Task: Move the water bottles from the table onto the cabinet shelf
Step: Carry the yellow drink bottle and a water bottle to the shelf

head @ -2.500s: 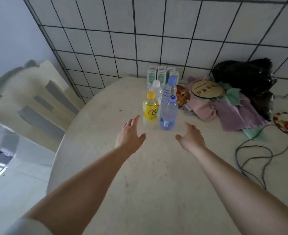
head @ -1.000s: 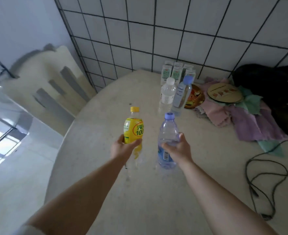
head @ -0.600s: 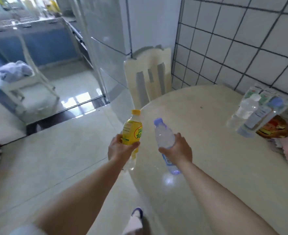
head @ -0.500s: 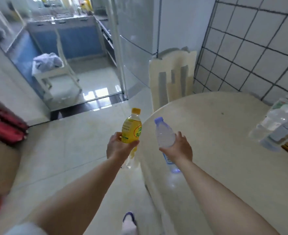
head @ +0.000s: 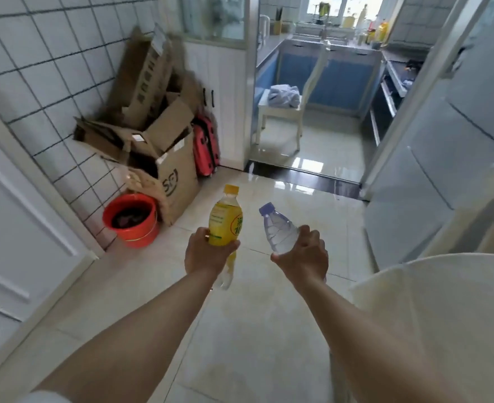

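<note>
My left hand (head: 203, 254) grips a bottle with a yellow label and yellow cap (head: 225, 219), held upright over the tiled floor. My right hand (head: 305, 257) grips a clear water bottle with a blue cap (head: 277, 228), its neck tilted up to the left. Only the rounded edge of the white table (head: 431, 309) shows at the lower right. The other bottles on the table are out of view, and I cannot make out a cabinet shelf.
Cardboard boxes (head: 152, 135) and a red bucket (head: 131, 219) stand against the tiled wall at left, with a red suitcase (head: 206, 146) behind. A white door (head: 16, 228) is at far left. A kitchen doorway ahead shows a white chair (head: 283, 112). A fridge (head: 443, 158) stands at right.
Both hands took the two front bottles off the table. My view has swung left from the table toward the floor, boxes and kitchen doorway, with the bottles carried along.
</note>
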